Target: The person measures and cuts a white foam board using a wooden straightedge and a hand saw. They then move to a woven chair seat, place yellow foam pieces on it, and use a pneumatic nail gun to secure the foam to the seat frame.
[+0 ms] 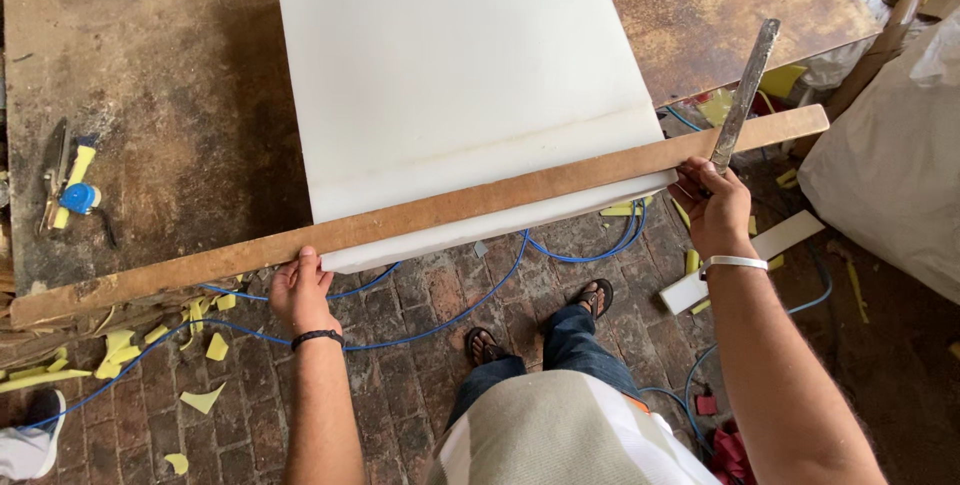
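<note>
Your left hand [300, 290] pins the stiff wooden straightedge [420, 213] on soft, light foam sheet [450, 75]; right hand [712, 207] fist-clamps the long blade [745, 95].

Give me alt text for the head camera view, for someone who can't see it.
Seen from above, a person's left hand presses a long wooden straightedge across a white foam sheet on a worn workbench, while the right hand holds a long metal blade. Yellow foam scraps litter the brick floor.
</note>
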